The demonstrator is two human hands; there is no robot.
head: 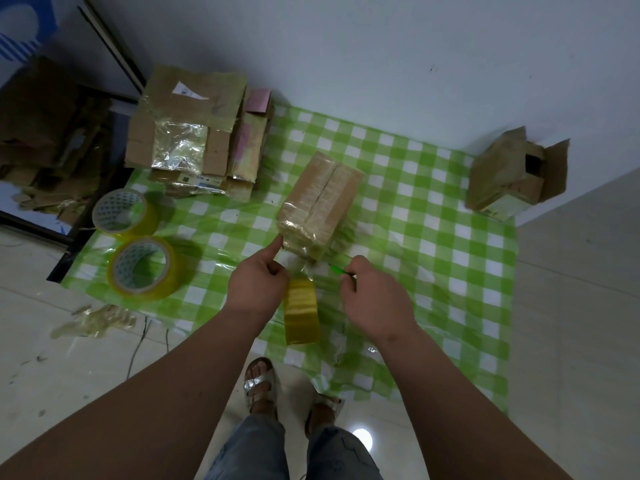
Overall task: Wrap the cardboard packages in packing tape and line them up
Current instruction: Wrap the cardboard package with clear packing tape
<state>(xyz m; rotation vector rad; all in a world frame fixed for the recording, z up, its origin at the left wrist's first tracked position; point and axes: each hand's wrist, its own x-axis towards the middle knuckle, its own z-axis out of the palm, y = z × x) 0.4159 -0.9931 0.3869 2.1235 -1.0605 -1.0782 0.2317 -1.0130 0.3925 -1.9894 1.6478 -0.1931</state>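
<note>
Head view: open box [519, 174], contents unseen; left hand [258, 284] grips tape roll [301, 311].

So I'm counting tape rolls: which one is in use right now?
The roll held in the left hand, below the package; the other two lie flat on the cloth.

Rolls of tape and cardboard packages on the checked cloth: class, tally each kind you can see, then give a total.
Yellowish rolls of packing tape: 3 (two lying flat, one held by the left hand)
Taped brown cardboard package in the middle of the green-and-white checked cloth: 1
Opened cardboard box at the right edge: 1
Total: 5
</note>
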